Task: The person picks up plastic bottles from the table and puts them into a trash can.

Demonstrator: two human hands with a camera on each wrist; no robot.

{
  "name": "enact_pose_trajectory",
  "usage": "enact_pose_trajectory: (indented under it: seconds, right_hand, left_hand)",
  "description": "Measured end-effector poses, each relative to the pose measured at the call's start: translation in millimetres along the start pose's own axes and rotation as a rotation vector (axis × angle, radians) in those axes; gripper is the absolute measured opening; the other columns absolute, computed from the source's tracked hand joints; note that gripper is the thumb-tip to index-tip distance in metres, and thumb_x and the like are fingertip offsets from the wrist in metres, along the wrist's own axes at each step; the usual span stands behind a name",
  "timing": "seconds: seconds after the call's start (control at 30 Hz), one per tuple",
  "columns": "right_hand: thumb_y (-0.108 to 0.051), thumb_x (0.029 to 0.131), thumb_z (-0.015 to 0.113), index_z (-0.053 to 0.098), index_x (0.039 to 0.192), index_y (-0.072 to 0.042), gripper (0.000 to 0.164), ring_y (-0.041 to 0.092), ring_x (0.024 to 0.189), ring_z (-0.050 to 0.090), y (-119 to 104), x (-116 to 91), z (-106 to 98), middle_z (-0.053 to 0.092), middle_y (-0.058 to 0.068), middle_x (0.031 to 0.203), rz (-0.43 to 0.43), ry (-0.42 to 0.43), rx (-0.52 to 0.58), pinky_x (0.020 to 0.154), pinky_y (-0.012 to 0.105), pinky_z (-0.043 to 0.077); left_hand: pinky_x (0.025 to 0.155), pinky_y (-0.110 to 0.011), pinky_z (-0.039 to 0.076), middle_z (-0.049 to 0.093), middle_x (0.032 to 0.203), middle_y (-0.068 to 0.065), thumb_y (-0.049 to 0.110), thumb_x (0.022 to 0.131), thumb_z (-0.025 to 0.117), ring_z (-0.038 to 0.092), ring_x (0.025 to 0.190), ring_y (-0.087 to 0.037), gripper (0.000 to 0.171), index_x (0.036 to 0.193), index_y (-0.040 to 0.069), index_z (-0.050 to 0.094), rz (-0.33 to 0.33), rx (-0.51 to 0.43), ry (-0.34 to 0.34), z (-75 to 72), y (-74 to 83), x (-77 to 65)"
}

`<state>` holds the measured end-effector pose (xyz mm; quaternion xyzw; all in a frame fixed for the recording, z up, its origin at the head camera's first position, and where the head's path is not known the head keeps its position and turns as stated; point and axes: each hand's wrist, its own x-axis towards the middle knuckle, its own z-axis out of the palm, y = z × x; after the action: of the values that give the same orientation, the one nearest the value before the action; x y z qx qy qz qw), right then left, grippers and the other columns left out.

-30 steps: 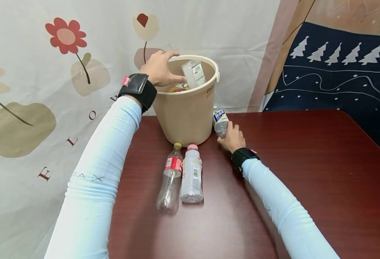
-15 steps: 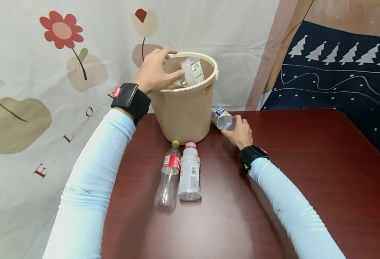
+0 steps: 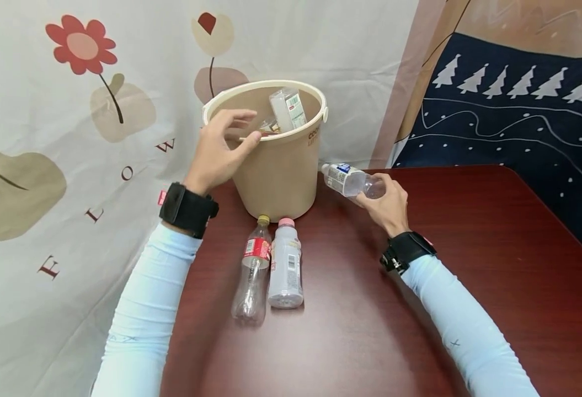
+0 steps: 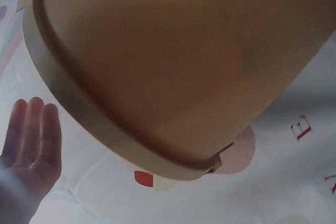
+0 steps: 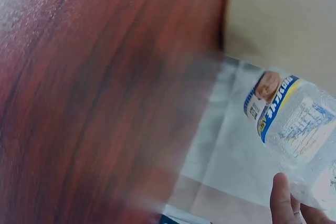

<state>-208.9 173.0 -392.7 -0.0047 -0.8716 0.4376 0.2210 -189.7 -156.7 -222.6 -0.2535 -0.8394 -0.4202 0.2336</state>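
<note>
My right hand (image 3: 386, 203) grips a clear plastic bottle (image 3: 346, 180) near its base. Its neck points left toward the beige bucket (image 3: 277, 176), and a blue and white label wraps its body. The right wrist view shows the label of this bottle (image 5: 294, 114) closely, with a few fingertips (image 5: 281, 195) at its lower end. At the bucket's front left rim, my left hand (image 3: 221, 149) is held with fingers loosely extended and nothing in it. From the left wrist, the straight fingers (image 4: 32, 135) appear beside the bucket's rim (image 4: 100, 135).
Inside the bucket a clear box with a label (image 3: 288, 110) leans above other packaging. In front of it lie a clear bottle with a red label and yellow cap (image 3: 251, 286) and a whitish bottle with a pink cap (image 3: 286, 270). A printed curtain (image 3: 137, 44) hangs behind the red-brown table (image 3: 469, 231).
My right hand has drawn the bottle up and to the right, away from the bucket's side, tilting it sideways. My left hand has come off the rim, back toward me.
</note>
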Motion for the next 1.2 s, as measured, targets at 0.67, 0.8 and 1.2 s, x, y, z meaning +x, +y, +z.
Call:
enact_pose_trajectory:
  seconds: [0.67, 0.8, 1.2]
  right_hand:
    - [-0.016, 0.083, 0.072, 0.066, 0.124, -0.017, 0.042, 0.004, 0.084, 0.06, -13.9, -38.8, -57.6, 0.069, 0.014, 0.111, -0.058, -0.054, 0.184, 0.067, 0.008, 0.049]
    - [-0.007, 0.082, 0.071, 0.065, 0.124, -0.009, 0.043, 0.0, 0.088, 0.061, -18.0, -46.1, -59.7, 0.068, -0.005, 0.105, -0.112, -0.105, 0.297, 0.072, 0.009, 0.053]
    - [0.007, 0.08, 0.063, 0.061, 0.124, 0.0, 0.045, 0.012, 0.081, 0.066, -34.7, -56.3, -71.3, 0.069, 0.002, 0.106, -0.163, -0.295, 0.685, 0.063, 0.021, 0.057]
  left_hand:
    - [0.077, -0.023, 0.052, 0.063, 0.114, -0.024, -0.002, 0.091, 0.062, 0.065, 0.094, -0.011, 0.028, 0.118, -0.006, 0.062, -0.025, -0.332, 0.065, 54.9, -28.2, -102.7]
    - [0.084, -0.024, 0.053, 0.061, 0.117, -0.022, -0.002, 0.092, 0.06, 0.064, 0.101, -0.019, 0.03, 0.122, -0.006, 0.059, -0.079, -0.373, 0.053, 64.1, -30.8, -117.3]
    - [0.091, -0.025, 0.05, 0.055, 0.128, -0.023, -0.003, 0.087, 0.062, 0.058, 0.113, -0.034, 0.043, 0.129, -0.005, 0.054, -0.137, -0.438, 0.059, 71.3, -29.5, -129.0]
